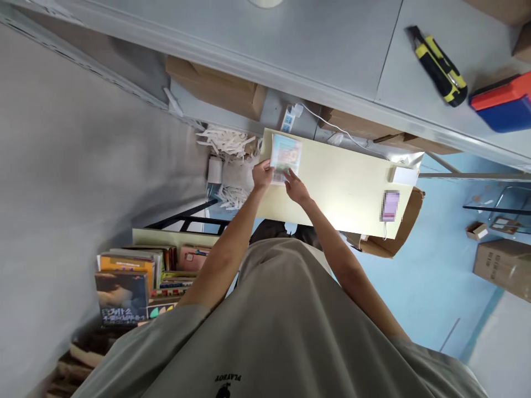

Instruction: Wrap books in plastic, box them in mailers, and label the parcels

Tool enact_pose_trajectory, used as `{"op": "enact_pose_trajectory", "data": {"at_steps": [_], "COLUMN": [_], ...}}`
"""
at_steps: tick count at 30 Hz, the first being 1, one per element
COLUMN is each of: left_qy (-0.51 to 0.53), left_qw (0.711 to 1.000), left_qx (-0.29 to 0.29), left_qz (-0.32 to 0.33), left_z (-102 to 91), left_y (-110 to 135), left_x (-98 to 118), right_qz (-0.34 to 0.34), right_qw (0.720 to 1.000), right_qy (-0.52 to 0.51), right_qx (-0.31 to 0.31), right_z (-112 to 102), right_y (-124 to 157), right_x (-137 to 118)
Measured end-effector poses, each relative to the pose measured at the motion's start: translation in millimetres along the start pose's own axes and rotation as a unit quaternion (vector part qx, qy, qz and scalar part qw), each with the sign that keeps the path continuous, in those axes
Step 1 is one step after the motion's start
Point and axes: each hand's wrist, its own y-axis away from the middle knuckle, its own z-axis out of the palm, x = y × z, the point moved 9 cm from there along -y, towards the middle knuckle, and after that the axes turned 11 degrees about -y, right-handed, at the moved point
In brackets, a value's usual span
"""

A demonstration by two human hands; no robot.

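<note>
A thin booklet (286, 152) with a light blue, colourful cover lies at the left end of a pale yellow tabletop (340, 177). At its lower left edge, my left hand (262, 174) is closed, with thumb and fingers pinching the side. My right hand (296, 188) rests at the booklet's lower right part. Its fingers are partly stretched out and touch the cover, with nothing gripped in them. The print on the cover is too blurred to read.
A phone (390, 206) with a cable and a white box (404, 176) are on the table's right end. Shredded paper (228, 139) lies left of the table. Stacked books (124, 296) stand lower left. The shelf above holds a utility knife (440, 66); cardboard boxes (215, 85) sit beneath.
</note>
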Motion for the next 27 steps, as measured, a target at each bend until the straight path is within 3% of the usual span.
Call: {"op": "enact_pose_trajectory", "data": {"at_steps": [3, 6, 11, 16, 21, 27], "left_qy": [-0.112, -0.156, -0.109, 0.002, 0.098, 0.169], "left_qw": [0.991, 0.985, 0.991, 0.991, 0.979, 0.938], "left_qx": [0.054, 0.055, 0.075, 0.126, 0.177, 0.297], "left_qz": [-0.05, -0.055, -0.036, -0.032, -0.009, 0.055], "left_z": [-17.7, -25.6, -50.3, -73.2, -87.4, -110.6], "left_y": [2.5, 16.4, 53.9, 108.8, 186.6, 338.6], "left_x": [-8.6, -4.5, 1.2, 1.5, 18.0, 35.4], "right_qz": [0.02, 0.03, 0.019, -0.035, -0.142, -0.295], "right_qw": [0.999, 0.998, 0.999, 0.998, 0.989, 0.953], "right_qy": [0.035, 0.05, 0.043, 0.058, 0.038, -0.021], "right_qx": [-0.028, -0.036, -0.022, -0.015, -0.021, -0.062], "right_z": [17.0, 24.1, 13.5, 0.1, 9.1, 57.8], "right_y": [-6.3, -9.1, -6.0, 10.1, 49.8, 142.7], "right_x": [5.3, 10.9, 10.1, -16.7, -55.6, -99.8]}}
